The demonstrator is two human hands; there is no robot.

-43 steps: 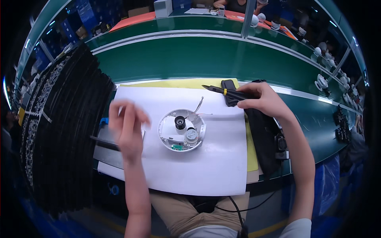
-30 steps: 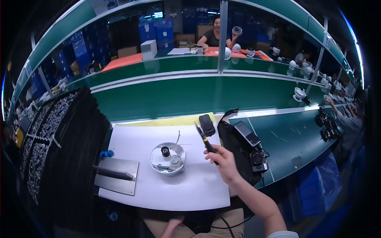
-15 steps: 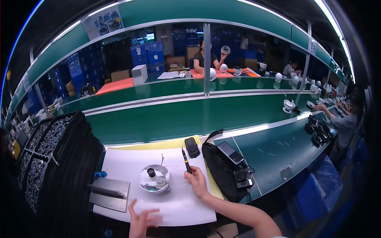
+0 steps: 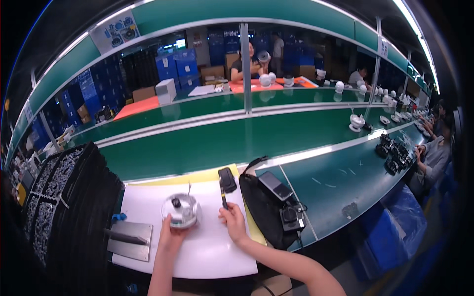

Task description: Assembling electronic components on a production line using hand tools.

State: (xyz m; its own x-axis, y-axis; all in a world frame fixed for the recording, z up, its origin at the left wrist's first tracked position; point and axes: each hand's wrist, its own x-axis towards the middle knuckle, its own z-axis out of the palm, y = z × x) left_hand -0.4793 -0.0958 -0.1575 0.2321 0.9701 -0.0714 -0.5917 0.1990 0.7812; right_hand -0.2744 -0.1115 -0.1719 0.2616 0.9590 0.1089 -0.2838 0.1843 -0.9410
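A white round camera-like housing (image 4: 187,217), its inside facing up with a dark round part and a thin upright wire, is over the white sheet (image 4: 217,261). My left hand (image 4: 171,236) is closed on its near left side, thumb at the rim. Motion blurs the housing, so I cannot tell whether it still touches the sheet. To its right my right hand (image 4: 232,220) grips a slim black pen-like tool (image 4: 224,201) with a yellow band, pointing away from me. A small black oblong object (image 4: 227,179) lies just beyond this tool.
At left, black trays (image 4: 54,197) of small parts are stacked beside a metal plate (image 4: 131,240) with a dark bar. A black bag (image 4: 264,217), grey handheld device (image 4: 274,185) and black boxy device (image 4: 292,217) lie at right. Beyond runs a green belt (image 4: 197,148); people work farther off.
My left hand has moved from open at the sheet's near edge to a grip on the housing. My right hand keeps the tool. The whole view has shifted slightly.
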